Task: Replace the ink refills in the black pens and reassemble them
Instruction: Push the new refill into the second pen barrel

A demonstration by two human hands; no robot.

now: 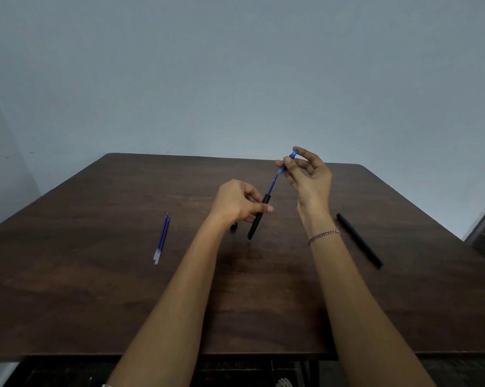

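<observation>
My left hand grips a black pen barrel, tilted with its open end pointing up and to the right, above the middle of the table. A blue ink refill sticks out of that end. My right hand pinches the blue tip piece at the refill's upper end, between thumb and fingers. A second black pen lies flat on the table to the right of my right wrist. Two spare blue refills lie side by side on the left.
The dark wooden table runs to a bare grey wall at the back. A small dark part lies on the table just under my left wrist. The near table edge crosses the bottom of the view.
</observation>
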